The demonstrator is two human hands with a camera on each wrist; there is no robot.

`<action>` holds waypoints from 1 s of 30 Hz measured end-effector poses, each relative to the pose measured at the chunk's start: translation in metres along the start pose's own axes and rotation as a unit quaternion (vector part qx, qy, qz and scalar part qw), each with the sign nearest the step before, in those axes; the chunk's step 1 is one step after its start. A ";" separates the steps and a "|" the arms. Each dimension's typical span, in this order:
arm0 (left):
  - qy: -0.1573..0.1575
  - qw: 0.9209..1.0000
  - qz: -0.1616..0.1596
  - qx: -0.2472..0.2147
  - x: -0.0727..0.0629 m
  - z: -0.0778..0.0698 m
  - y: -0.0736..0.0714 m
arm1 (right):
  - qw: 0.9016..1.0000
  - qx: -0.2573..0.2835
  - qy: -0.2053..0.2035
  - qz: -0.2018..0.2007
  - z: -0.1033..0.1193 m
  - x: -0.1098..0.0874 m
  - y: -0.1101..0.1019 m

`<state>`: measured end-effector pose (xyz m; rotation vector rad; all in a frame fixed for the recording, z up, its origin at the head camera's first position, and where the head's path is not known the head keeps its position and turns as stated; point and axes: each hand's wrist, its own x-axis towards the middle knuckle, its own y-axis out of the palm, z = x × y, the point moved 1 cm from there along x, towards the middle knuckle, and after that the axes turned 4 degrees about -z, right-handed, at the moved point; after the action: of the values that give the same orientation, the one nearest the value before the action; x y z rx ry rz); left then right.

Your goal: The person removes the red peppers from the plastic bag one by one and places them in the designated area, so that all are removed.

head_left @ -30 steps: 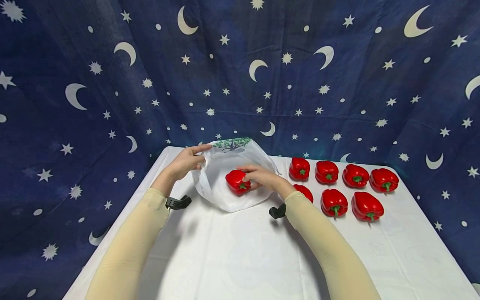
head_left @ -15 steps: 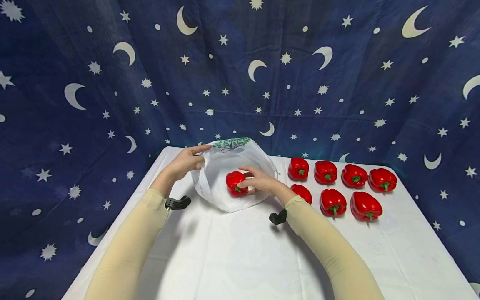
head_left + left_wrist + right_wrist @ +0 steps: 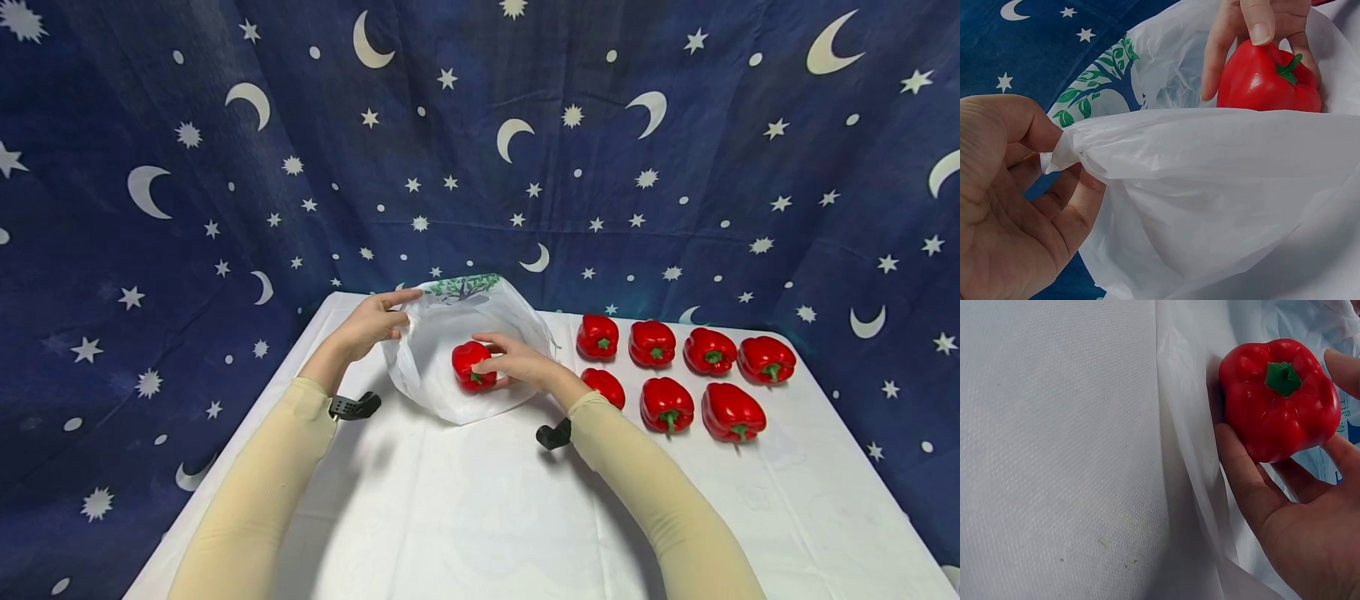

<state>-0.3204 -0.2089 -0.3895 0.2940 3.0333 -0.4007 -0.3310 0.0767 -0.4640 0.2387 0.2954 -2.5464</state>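
In the head view my left hand (image 3: 366, 327) pinches the left rim of a white plastic bag (image 3: 431, 400) printed with a green tree. Closer up in the left wrist view, the bunched film of the bag (image 3: 1191, 200) sits between thumb and fingers. My right hand (image 3: 525, 365) reaches into the open bag and holds a red bell pepper (image 3: 468, 363) low inside it. The right wrist view has the fingers of the right hand (image 3: 1310, 525) around the pepper (image 3: 1279, 412), green stem facing the camera. Part of the pepper is hidden by the bag's edge in the left wrist view.
Several more red bell peppers stand in two rows at the right of the white-covered table (image 3: 480, 517); one of them (image 3: 603, 388) lies close to my right forearm. A dark blue curtain (image 3: 465, 125) with moons and stars hangs behind the table.
During the first half second my right hand shifted its hold and the pepper turned slightly inside the bag, its stem moving left. Little differs since. The left hand has stayed at the rim.
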 end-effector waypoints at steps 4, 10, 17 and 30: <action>-0.001 1.000 0.001 -0.002 -0.001 0.000 0.000 | 1.000 -0.002 -0.002 -0.001 0.000 0.000 0.000; -0.001 1.000 0.002 -0.004 -0.001 0.000 0.001 | 1.000 -0.009 -0.004 -0.002 0.000 -0.001 0.002; -0.001 1.000 0.000 0.003 -0.001 0.000 0.001 | 1.000 -0.015 -0.003 0.001 -0.001 0.001 0.001; -0.002 1.000 0.002 -0.001 -0.003 0.001 -0.001 | 1.000 -0.020 -0.019 -0.003 0.002 0.000 0.005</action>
<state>-0.3172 -0.2107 -0.3894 0.2983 3.0296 -0.3966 -0.3283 0.0723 -0.4628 0.1732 0.3317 -2.5456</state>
